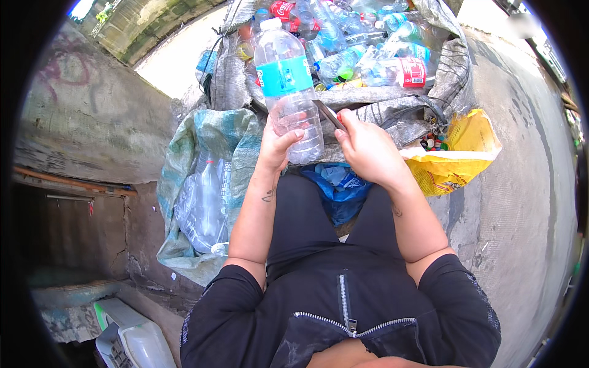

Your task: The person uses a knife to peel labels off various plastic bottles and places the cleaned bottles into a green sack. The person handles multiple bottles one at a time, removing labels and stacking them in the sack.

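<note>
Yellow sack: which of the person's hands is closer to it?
Right: the right hand is just left of the yellow sack; the left hand is farther left, holding the clear bottle.

An outdoor bottle-collecting spot: daylight falls on paved ground [521, 184] at 3 o'clock, a stained concrete wall [92, 113] stands at 10, a big sack [457, 61] brims with plastic bottles [340, 61] between 12 and 1, and a yellow bag [460, 162] holds loose caps [435, 142] at 3.

Left hand [273, 146], right hand [370, 147], both curled
</note>
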Motion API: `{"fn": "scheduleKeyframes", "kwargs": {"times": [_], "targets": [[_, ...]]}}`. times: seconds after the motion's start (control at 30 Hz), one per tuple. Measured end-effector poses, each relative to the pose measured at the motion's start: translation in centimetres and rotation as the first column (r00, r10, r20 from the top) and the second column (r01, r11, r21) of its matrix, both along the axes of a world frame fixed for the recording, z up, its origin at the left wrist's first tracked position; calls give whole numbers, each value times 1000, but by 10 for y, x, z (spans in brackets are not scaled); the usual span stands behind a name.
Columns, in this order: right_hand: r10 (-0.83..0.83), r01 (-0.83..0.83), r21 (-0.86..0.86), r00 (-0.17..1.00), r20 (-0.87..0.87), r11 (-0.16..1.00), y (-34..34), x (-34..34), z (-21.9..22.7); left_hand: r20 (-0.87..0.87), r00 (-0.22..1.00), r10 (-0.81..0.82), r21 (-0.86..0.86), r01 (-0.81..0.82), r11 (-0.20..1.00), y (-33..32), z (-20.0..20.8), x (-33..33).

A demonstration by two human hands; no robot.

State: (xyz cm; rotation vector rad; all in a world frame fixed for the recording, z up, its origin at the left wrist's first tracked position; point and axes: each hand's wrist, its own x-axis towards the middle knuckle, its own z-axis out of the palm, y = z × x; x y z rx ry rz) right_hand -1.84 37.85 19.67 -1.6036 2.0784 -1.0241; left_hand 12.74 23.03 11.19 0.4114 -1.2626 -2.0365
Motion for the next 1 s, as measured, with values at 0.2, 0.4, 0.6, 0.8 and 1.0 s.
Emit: {"fn": "scheduleKeyframes", "kwargs": {"times": [0.2, 0.4, 0.6, 0.8, 1.0], "targets": [[-39, 25, -144, 995, -95, 989, 5, 5, -13, -95, 990, -109, 139, 122, 983, 14, 9, -2], [-153, 139, -146, 983, -96, 980, -4, 8, -9, -132, 975, -179, 159, 199, 967, 29, 5, -8], [-183, 184, -173, 983, 26, 968, -14, 2, -14, -48, 986, -161, 100, 165, 981, 36, -7, -8], [-15, 161, -401, 939, 343, 902, -24, -11, -41, 7, 966, -258, 119, 255, 960, 30, -5, -7], [190, 179, -227, 202, 961, 957, -14, -49, -42, -160, 792, -589, 256, 610, 750, 24, -10, 6]]}}
